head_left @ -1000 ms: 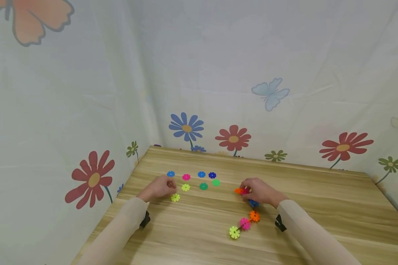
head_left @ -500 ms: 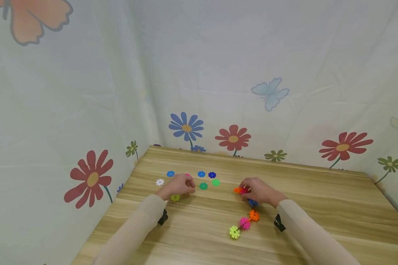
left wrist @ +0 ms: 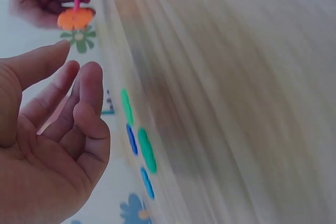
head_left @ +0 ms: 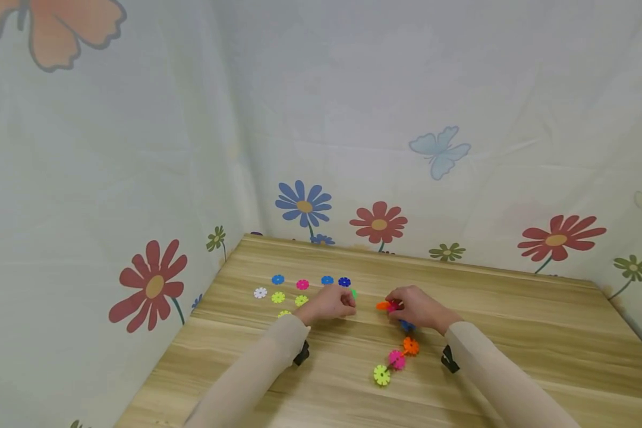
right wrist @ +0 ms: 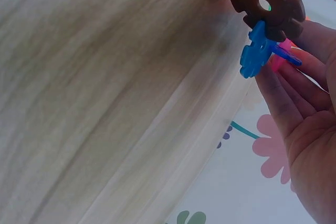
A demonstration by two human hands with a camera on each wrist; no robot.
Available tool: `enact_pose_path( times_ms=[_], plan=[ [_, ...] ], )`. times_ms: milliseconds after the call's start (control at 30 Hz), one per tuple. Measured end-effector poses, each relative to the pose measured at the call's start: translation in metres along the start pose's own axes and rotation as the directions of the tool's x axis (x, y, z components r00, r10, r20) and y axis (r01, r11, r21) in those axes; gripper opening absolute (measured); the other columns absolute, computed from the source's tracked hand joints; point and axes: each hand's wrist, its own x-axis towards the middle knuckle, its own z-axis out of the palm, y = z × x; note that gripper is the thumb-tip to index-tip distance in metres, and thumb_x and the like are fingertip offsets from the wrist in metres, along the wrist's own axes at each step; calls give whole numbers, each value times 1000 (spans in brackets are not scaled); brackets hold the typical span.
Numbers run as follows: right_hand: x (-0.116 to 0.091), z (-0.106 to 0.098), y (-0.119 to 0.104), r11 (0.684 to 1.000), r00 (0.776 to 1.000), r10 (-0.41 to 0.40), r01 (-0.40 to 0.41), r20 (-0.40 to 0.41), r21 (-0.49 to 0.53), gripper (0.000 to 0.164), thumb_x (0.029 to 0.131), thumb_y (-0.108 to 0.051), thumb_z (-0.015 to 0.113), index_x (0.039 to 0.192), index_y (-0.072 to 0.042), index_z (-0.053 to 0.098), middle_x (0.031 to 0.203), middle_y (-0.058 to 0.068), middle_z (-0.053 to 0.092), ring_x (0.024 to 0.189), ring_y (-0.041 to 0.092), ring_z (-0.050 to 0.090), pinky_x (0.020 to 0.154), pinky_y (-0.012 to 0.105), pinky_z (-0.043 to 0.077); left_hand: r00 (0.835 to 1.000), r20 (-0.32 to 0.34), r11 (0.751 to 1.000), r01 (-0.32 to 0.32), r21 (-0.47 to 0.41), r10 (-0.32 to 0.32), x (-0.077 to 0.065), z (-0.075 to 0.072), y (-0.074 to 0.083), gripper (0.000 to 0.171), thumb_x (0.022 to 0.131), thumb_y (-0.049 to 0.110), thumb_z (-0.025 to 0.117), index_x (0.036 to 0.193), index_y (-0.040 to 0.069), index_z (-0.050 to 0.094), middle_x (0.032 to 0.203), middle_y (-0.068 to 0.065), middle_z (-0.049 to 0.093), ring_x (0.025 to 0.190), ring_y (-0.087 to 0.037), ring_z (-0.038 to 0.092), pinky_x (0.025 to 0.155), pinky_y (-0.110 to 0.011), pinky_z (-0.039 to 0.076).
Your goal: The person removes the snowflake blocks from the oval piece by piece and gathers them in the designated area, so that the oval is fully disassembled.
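Observation:
My right hand pinches a chain of notched plastic snowflake discs. An orange disc sticks out past the fingertips, and a brown disc and a blue disc show beside them. The chain's tail runs down toward me through another orange disc and a pink disc to a yellow-green disc. My left hand hovers just above the table with thumb and fingers apart, nothing between them. It partly hides a light green disc; a darker green disc lies nearby.
Loose discs lie flat on the wooden table left of and behind my left hand: a white disc, a pink disc, several blue and yellow-green ones. A flower-printed curtain borders the table's back and left.
My left hand has swept right across the loose discs, uncovering the white and yellow-green ones and covering the darker green one. My right hand has stayed almost still with the chain.

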Motion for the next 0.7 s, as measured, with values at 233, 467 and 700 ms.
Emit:
enact_pose_path(
  times_ms=[233,467,700],
  plan=[
    [1,2,4,1000,1000,-7,7,-20,-5,32,82,-20,75,108,-3,67,95,-2,65,82,11,58,79,33,51,999,-40,997,-12,78,15,13,20,14,11,83,17,72,88,11,63,79,4,61,71,-10,56,64,-25,46],
    [1,4,4,999,998,-42,43,-35,25,31,82,-15,74,108,0,67,99,4,67,89,18,63,79,36,52,994,-104,998,22,56,-16,23,33,22,17,82,17,74,90,10,60,86,1,62,75,-12,56,67,-26,47],
    [2,3,1,997,997,-63,65,-41,33,31,81,-13,75,107,1,66,98,5,66,89,19,64,79,34,52,991,-134,996,-11,83,22,30,40,25,15,83,16,74,85,11,60,80,4,59,71,-11,52,66,-24,45]
  ],
)
